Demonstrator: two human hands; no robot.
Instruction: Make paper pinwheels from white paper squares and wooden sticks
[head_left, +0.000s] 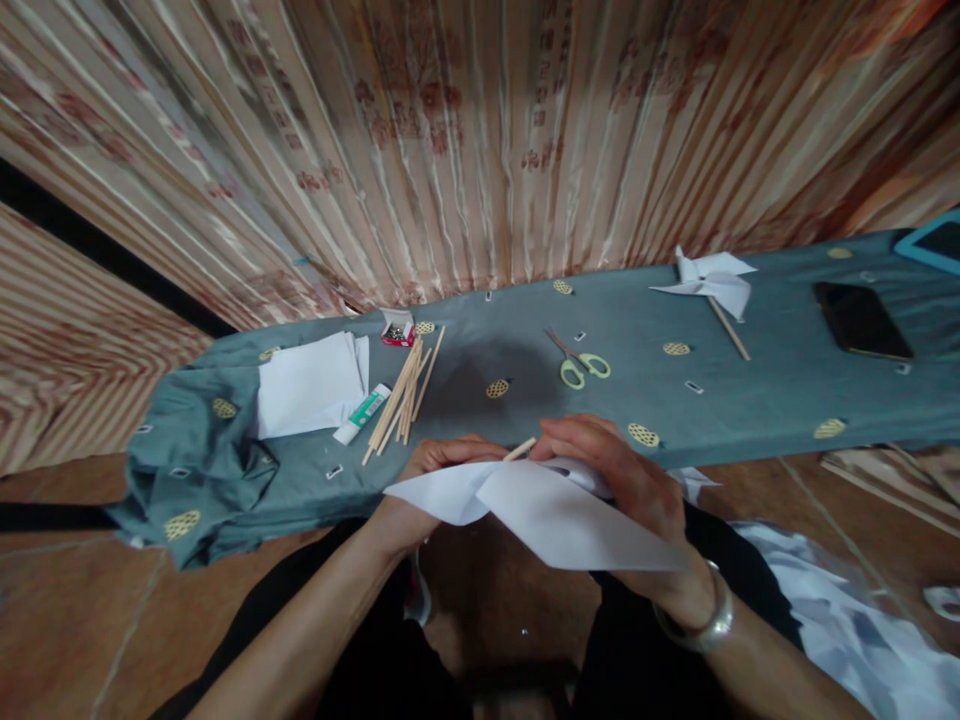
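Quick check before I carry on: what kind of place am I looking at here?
Probably a home craft spot, not a workshop: a low bench under a grey-blue cloth before a patterned curtain, with scissors, wooden sticks, paper sheets and a finished paper pinwheel.

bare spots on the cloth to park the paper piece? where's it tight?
Free: the cloth between the scissors and phone, below the finished pinwheel; also between the sticks and scissors. Crowded: left end, with paper stack, glue tube and pin box close together.

Scissors (581, 362) on table (750, 400), between sticks (401, 395) and pinwheel (709, 280).
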